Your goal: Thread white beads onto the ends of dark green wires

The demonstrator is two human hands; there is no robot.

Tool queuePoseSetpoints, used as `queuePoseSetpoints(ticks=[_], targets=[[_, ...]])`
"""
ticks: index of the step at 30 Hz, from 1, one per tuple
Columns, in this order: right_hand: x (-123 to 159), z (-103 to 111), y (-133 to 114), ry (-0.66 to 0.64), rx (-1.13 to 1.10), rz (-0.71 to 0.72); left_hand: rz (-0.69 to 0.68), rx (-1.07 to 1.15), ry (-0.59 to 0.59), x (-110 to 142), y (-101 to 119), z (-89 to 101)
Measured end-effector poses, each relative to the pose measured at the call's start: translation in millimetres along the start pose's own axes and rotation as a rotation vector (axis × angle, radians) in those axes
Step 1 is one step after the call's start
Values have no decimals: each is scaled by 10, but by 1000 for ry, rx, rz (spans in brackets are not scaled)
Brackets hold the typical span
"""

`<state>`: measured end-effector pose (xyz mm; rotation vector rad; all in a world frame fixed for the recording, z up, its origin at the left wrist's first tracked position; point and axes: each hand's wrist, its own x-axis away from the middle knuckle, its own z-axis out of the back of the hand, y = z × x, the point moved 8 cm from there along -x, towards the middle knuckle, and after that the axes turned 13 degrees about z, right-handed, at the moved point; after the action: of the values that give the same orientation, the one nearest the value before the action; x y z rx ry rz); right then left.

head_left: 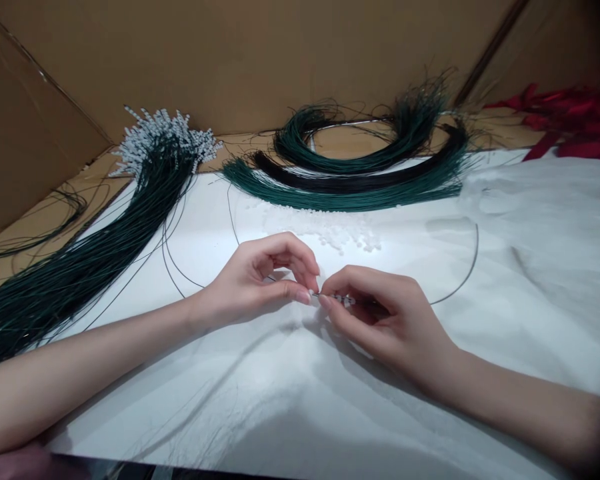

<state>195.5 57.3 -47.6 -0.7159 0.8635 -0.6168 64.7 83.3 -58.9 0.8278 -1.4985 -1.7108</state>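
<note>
Over the white sheet, my two hands meet at a thin dark wire [473, 260] strung with small white beads [349, 300]. My right hand [390, 310] pinches the wire between thumb and fingers, its beads partly hidden behind the fingertips. A single bead [311, 293] sits at the thumb tip of my left hand [255, 283], which is closed on it with the fingers curled above. To the right the wire bends up in a loose curve. Just beyond my hands lies a scatter of loose white beads [340, 232].
A long bundle of dark green wires [125, 253] with white beaded ends [165, 137] lies at left. Curved bundles of green wire [340, 199] rest behind the loose beads. Red ribbon [575, 120] is at back right. Cardboard walls [280, 60] enclose the white sheet [260, 400].
</note>
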Motion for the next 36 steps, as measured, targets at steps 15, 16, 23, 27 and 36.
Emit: queuePoseSetpoints(ticks=[15, 16, 23, 27, 36], targets=[[4, 1, -15, -5, 26, -1, -32, -37, 25, 25, 28, 5], [1, 0, -17, -8, 28, -1, -33, -38, 23, 25, 30, 4], [5, -10, 0, -17, 55, -14, -47, -57, 21, 37, 39, -8], [31, -9, 53, -18, 56, -53, -66, -105, 66, 45, 70, 5], [78, -1, 170, 15, 1, -131, -55, -210, 100, 67, 96, -27]])
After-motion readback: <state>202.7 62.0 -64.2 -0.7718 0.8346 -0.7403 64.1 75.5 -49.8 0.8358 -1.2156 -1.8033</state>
